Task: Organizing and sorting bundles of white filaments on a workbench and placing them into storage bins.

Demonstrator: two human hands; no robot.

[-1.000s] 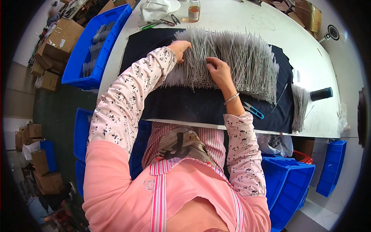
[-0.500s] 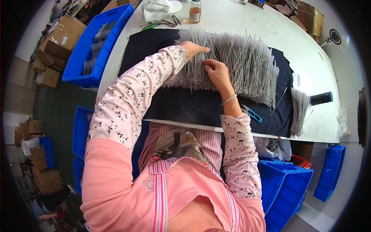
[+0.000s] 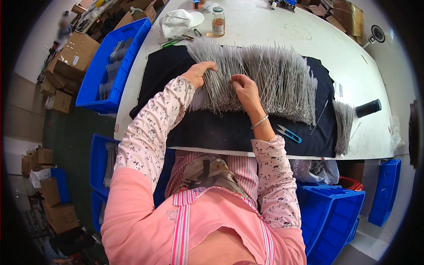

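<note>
A wide heap of thin wire straw brushes (image 3: 278, 81), with pale bristled tips at the far end and small wire loops at the near end, lies on a black cloth (image 3: 207, 132). At the heap's left end my left hand (image 3: 197, 74) is closed round a slanting bunch of these brushes, thumb stretched across the top. My right hand (image 3: 245, 89) rests on the brushes just to the right, with its fingers curled and pinched together. Whatever lies between those fingertips is too small to make out.
Blue thread snips (image 3: 290, 134) lie near the cloth's front edge. Beside the cloth are a smaller brush bundle (image 3: 342, 126) and a black cylinder (image 3: 368, 108). A glass jar (image 3: 218, 22) and white cap (image 3: 176, 23) stand behind. Blue crates (image 3: 90, 99) flank the white table (image 3: 304, 33).
My left hand has drawn back toward me and left, and the bunch under it now slants away from the heap. My right hand has shifted slightly, still with curled fingers.
</note>
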